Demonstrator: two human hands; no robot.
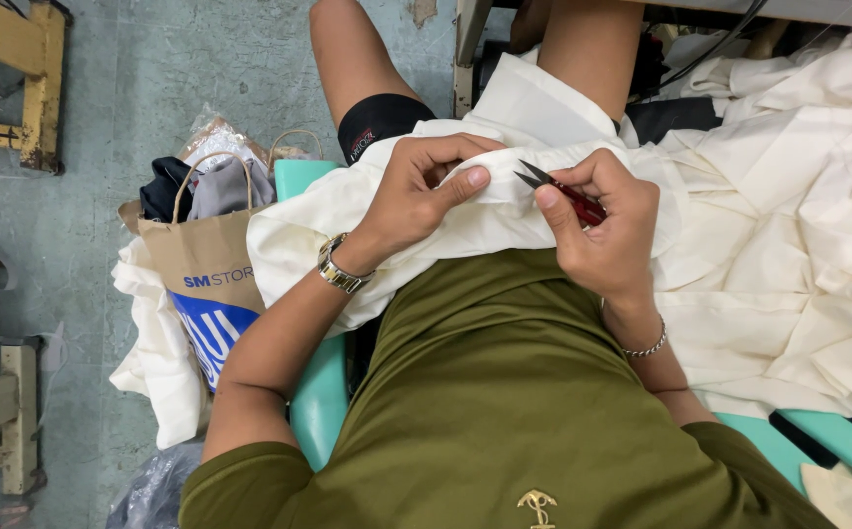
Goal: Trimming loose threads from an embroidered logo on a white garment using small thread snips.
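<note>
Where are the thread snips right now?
In the head view, right of centre: the red-handled thread snips sit in the right hand, blades pointing at the left thumb over cream fabric.

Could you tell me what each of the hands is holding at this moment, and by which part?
The right hand holds red thread snips by the handle, blades pointing left. The left hand pinches a folded edge of the cream fabric.

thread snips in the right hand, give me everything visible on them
The snips are small, with two dark, pointed metal blades and a red handle. The blades stand slightly apart, tips aimed left toward the left hand. The right hand grips the handle, covering most of it, so its full shape cannot be told. The tips lie just above a fold of the cream cloth on the lap, close to the left thumb.
</note>
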